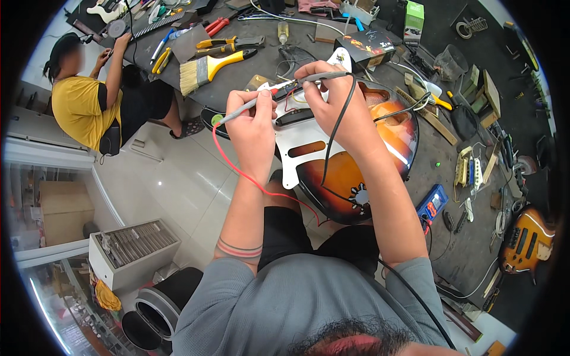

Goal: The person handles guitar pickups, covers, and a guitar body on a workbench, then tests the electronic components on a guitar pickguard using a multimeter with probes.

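Observation:
My left hand (254, 117) is closed round a grey multimeter probe (237, 111) that trails a red lead (237, 169). In my right hand (333, 98) a second grey probe (323, 76) is pinched, and its black lead (339, 118) hangs down past my wrist. Both hands are over a white guitar pickguard (306, 135) lying on a sunburst electric guitar body (332, 172). Between the hands are thin coloured wires and small parts at the pickguard; where exactly the probe tips touch cannot be made out. A blue multimeter (432, 202) lies to the right of the guitar.
On the dark workbench (415, 175) lie a yellow-handled paintbrush (217, 70), pliers (218, 43), a black box (364, 47) and guitar pickups (469, 169). A second sunburst guitar body (525, 243) is at far right. A person in yellow (83, 101) works at far left.

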A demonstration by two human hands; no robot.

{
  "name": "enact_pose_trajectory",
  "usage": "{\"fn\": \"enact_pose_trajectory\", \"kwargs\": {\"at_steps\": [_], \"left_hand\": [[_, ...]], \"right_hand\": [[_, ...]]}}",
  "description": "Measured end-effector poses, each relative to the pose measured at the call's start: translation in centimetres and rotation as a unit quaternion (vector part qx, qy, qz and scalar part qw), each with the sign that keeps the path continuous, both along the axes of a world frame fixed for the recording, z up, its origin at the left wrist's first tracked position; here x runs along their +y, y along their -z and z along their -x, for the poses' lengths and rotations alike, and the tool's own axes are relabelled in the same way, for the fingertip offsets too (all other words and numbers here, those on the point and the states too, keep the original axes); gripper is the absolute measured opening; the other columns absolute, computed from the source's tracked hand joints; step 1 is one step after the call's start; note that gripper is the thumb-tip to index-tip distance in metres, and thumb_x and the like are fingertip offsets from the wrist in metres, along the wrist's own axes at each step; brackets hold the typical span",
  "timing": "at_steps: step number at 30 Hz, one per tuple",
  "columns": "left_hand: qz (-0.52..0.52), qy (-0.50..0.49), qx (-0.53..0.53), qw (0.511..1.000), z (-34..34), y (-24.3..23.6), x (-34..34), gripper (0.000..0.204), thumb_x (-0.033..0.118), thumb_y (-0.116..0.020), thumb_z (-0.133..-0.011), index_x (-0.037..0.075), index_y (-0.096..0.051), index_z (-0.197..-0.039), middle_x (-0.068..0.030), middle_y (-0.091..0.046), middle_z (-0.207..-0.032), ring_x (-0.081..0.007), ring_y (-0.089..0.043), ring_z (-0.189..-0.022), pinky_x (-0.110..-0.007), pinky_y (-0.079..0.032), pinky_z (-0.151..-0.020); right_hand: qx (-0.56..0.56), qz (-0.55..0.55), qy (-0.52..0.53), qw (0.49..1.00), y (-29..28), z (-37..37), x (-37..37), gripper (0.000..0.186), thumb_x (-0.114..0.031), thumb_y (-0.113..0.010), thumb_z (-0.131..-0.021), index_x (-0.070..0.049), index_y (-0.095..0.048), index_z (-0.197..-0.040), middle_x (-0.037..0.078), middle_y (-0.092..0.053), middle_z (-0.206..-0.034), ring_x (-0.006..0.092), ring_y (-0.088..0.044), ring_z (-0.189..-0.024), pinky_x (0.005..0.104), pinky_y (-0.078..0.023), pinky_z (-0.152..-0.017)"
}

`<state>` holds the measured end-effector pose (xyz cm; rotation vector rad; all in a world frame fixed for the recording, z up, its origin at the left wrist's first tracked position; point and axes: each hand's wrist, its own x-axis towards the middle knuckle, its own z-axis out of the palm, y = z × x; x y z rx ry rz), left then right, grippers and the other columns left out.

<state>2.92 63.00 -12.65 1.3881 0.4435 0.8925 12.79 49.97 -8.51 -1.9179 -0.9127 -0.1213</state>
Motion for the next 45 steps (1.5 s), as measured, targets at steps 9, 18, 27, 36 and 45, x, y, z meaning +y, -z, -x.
{"fn": "enact_pose_trajectory", "kwargs": {"at_steps": [9,18,27,36,45], "left_hand": [[-0.025,-0.002,-0.002,1.0,-0.1,-0.2,-0.1,0.017,0.009,-0.068,-0.106,0.001,-0.056,-0.096,-0.0054,-0.068,-0.082,-0.0069,-0.062,-0.07,-0.024,-0.05,-0.06],[-0.051,-0.001,0.028,0.998,0.2,0.2,0.3,0.016,0.01,-0.069,-0.105,0.001,-0.059,-0.096,-0.0054,-0.069,-0.082,-0.0079,-0.063,-0.07,-0.023,-0.049,-0.061],[-0.141,-0.052,0.086,0.985,-0.2,0.6,0.6,0.018,0.016,-0.069,-0.105,0.001,-0.064,-0.096,-0.0039,-0.066,-0.077,-0.0077,-0.058,-0.066,-0.024,-0.045,-0.058],[-0.1,-0.039,0.105,0.989,-0.6,0.7,0.5,0.02,0.017,-0.066,-0.108,-0.001,-0.069,-0.1,-0.0065,-0.073,-0.083,-0.009,-0.065,-0.069,-0.023,-0.048,-0.06],[-0.093,-0.057,0.095,0.989,-0.3,0.2,0.0,0.017,0.016,-0.067,-0.106,0.001,-0.066,-0.098,-0.0072,-0.073,-0.081,-0.0105,-0.067,-0.069,-0.024,-0.052,-0.062]], "right_hand": [[-0.08,0.026,0.002,0.996,-0.2,0.2,-0.1,0.016,-0.008,-0.069,-0.094,-0.009,-0.073,-0.109,0.008,-0.075,-0.103,0.0298,-0.066,-0.102,0.0442,-0.048,-0.094],[-0.102,0.023,0.011,0.994,0.1,0.4,0.1,0.016,-0.008,-0.069,-0.091,-0.008,-0.072,-0.107,0.009,-0.075,-0.102,0.0319,-0.066,-0.103,0.0452,-0.049,-0.094],[-0.154,0.006,0.024,0.988,2.1,-0.1,1.1,0.017,-0.015,-0.075,-0.083,-0.007,-0.074,-0.098,0.011,-0.074,-0.099,0.033,-0.065,-0.104,0.0468,-0.05,-0.091],[-0.184,-0.004,0.044,0.982,3.2,0.0,1.0,0.02,-0.021,-0.072,-0.085,-0.003,-0.072,-0.095,0.009,-0.072,-0.095,0.0274,-0.062,-0.103,0.041,-0.045,-0.092],[-0.183,0.0,0.048,0.982,3.2,0.4,1.5,0.023,-0.025,-0.073,-0.087,-0.004,-0.072,-0.095,0.009,-0.073,-0.096,0.027,-0.063,-0.104,0.0408,-0.044,-0.093]]}}
